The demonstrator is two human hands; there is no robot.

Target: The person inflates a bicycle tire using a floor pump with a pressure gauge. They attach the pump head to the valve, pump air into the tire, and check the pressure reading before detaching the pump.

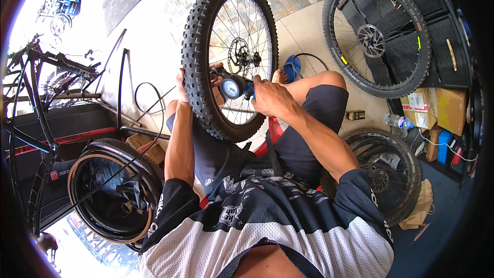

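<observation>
A bicycle wheel [193, 46] with a black knobby tyre and a disc brake rotor [239, 54] stands upright between my knees. My left hand [182, 88] is closed around the tyre's left side, its fingers partly showing through inside the rim. In my right hand [271, 97] is a tyre inflator with a round dial gauge [232, 87], gripped by its blue and black body. The inflator's front end reaches to the inner side of the rim near my left fingers. Whether it is joined to the valve I cannot tell. A black hose [315, 56] curves beyond my right hand.
Another wheel [332, 36] leans against black cases at the far right; a third [411, 175] lies by my right hip. Cardboard boxes [450, 108] and a plastic bottle [398, 121] sit at right. Bike frames [38, 87] and tyres [77, 185] crowd the left.
</observation>
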